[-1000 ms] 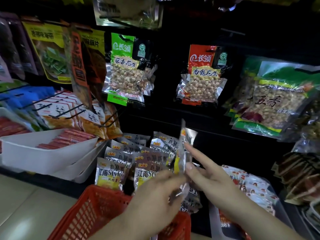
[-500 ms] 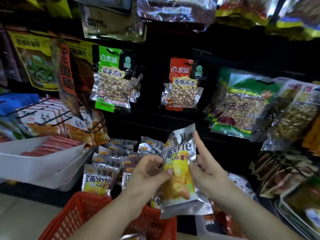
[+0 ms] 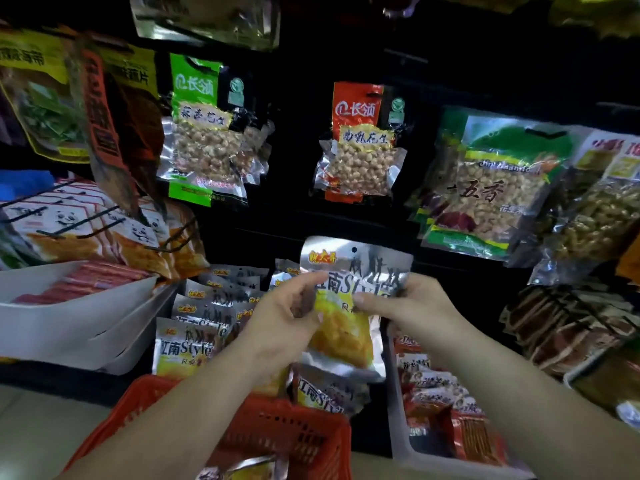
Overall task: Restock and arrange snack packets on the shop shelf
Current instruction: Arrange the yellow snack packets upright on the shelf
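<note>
While both hands, left hand (image 3: 284, 313) and right hand (image 3: 412, 306), pinch one silver-yellow snack packet (image 3: 346, 327) mid-frame, a red basket (image 3: 294, 434) sits below.

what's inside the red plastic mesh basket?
One silver-and-yellow snack packet lies in the red plastic basket, at the frame's bottom edge. The left forearm covers much of the inside; anything else there is hidden.

My forearms are angling up and inward from the lower edge. My left hand (image 3: 287, 315) is pinching the snack packet (image 3: 346, 337) between thumb and curled fingers. My right hand (image 3: 412, 306) is gripping its opposite edge, thumb lying across the front.
</note>
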A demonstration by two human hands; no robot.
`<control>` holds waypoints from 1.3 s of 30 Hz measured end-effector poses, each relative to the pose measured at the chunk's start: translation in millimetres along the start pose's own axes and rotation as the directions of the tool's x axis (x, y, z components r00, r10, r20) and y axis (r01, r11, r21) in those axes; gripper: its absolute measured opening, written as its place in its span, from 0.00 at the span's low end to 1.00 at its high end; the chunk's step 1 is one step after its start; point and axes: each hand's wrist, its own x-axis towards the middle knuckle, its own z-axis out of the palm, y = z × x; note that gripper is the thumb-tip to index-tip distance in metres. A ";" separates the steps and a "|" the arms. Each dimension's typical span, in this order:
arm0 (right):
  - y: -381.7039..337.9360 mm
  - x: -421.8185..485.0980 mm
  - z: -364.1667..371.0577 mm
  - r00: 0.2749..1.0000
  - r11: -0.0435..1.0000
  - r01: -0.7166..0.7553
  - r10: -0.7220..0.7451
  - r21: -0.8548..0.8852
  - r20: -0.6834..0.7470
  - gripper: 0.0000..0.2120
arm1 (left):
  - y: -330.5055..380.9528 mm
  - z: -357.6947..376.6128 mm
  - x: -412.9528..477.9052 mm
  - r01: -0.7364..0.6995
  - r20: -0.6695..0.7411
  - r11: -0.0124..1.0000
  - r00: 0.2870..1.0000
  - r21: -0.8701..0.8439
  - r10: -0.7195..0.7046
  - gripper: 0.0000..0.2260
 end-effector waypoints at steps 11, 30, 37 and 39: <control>117.2 136.0 23.9 0.945 0.960 -0.078 0.157 0.271 -0.287 0.11 | -122.7 29.3 117.1 0.169 0.010 0.889 0.981 0.425 -0.192 0.13; 149.4 149.3 -24.0 0.936 0.986 0.105 -0.054 0.129 -0.348 0.12 | -191.9 89.1 214.4 0.166 -0.019 0.621 0.972 0.766 -0.236 0.09; 156.0 140.0 -8.1 0.986 0.993 0.066 -0.080 -0.100 -0.146 0.13 | -175.9 87.9 225.8 0.403 -0.065 0.906 0.915 0.127 -0.398 0.08; 170.3 142.0 3.8 0.990 0.997 0.066 -0.071 -0.048 -0.123 0.11 | -180.9 83.5 219.9 0.313 -0.024 0.935 0.949 0.168 -0.313 0.14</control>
